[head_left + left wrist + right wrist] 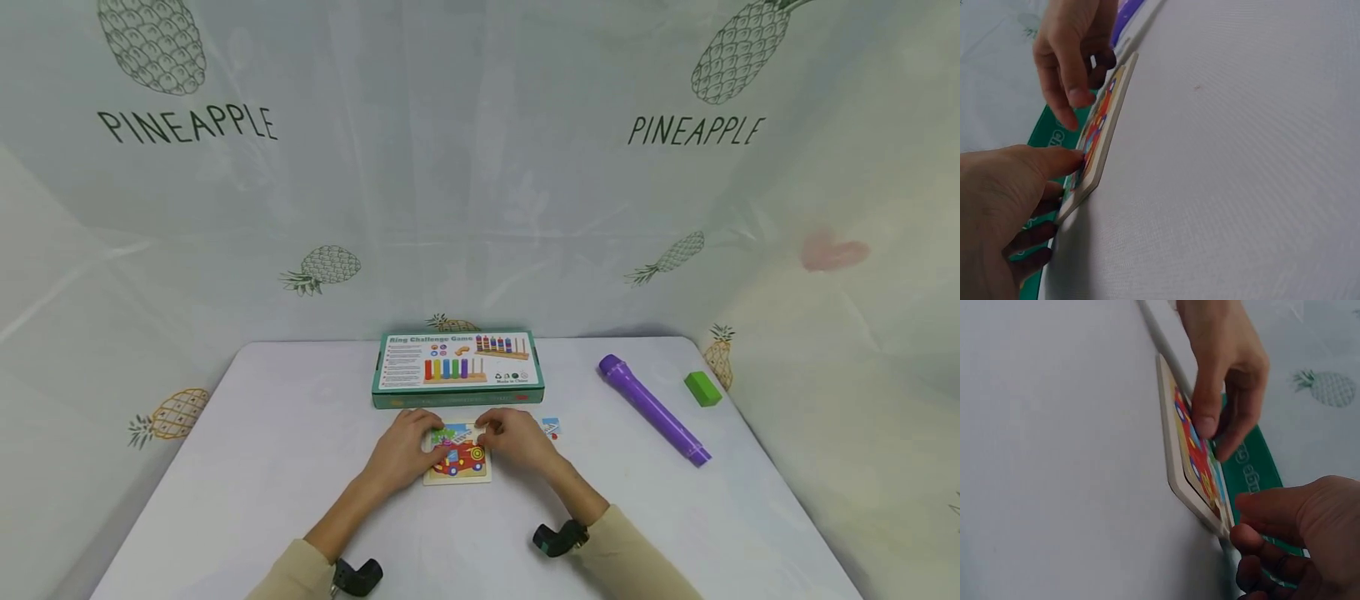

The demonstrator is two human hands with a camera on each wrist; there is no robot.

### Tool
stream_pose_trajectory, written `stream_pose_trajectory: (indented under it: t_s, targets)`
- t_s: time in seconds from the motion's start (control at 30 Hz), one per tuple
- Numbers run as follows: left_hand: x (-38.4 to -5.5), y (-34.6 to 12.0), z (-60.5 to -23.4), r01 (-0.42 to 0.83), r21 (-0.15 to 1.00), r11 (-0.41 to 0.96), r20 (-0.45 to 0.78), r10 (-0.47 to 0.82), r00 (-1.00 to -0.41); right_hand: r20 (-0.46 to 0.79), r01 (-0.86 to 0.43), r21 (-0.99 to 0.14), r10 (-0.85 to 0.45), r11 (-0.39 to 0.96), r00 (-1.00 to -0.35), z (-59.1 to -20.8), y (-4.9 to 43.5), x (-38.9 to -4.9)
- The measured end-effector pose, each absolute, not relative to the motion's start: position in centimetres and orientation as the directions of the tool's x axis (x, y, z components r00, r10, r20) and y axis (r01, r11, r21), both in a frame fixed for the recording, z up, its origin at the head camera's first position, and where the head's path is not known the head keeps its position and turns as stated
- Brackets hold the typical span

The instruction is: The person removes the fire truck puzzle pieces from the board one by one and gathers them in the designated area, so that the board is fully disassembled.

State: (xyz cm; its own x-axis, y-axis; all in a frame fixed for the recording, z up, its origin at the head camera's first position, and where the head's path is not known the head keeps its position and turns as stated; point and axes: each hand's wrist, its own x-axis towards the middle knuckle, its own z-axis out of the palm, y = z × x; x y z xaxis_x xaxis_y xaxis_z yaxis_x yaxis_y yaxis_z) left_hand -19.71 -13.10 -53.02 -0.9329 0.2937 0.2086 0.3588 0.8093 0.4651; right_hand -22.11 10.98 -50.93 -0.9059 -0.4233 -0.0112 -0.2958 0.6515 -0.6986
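Note:
A small wooden jigsaw puzzle (458, 477) with a red vehicle picture lies on the white table. My left hand (405, 450) grips its left side, the thumb on the picture and the other fingers at the edge. At the upper right corner of the board is my right hand (519, 437), its fingers loosely bent. In the right wrist view, the right thumb and forefinger stand a little apart beside the board edge (1175, 469), with nothing visible between them. A loose blue puzzle piece (551, 427) lies just right of the right hand.
Behind the puzzle lies a green Ring Challenge Game box (459, 367). A purple tube with a thicker head (652, 408) lies slantwise to the right, and a green block (702, 388) sits near the right table edge. A pineapple-print curtain (480, 167) surrounds the table.

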Motion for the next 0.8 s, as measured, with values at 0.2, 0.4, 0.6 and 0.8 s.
stream_pose_trajectory:
  t_s: [0.2, 0.4, 0.6, 0.8]
  targets:
    - [-19.7, -13.0, -53.1, 0.373, 0.431, 0.822, 0.237, 0.295, -0.925, -0.009, -0.333, -0.653, -0.447, 0.680, -0.895, -50.9, 10.0, -21.8]
    - [-19.8, -13.1, -52.9, 0.383, 0.385, 0.840, 0.274, 0.293, -0.916, -0.020, -0.335, -0.608, -0.436, 0.720, -0.900, -50.7, 9.5, -21.6]
    - [-19.9, -13.1, -52.9, 0.378, 0.394, 0.838, 0.271, 0.287, -0.919, -0.016, -0.339, -0.587, -0.429, 0.735, -0.903, -50.7, 9.1, -21.5]
    - [-20.1, -13.1, -53.2, 0.386, 0.401, 0.831, 0.283, 0.288, -0.915, -0.020, -0.336, -0.577, -0.424, 0.744, -0.905, -50.8, 8.8, -21.6]
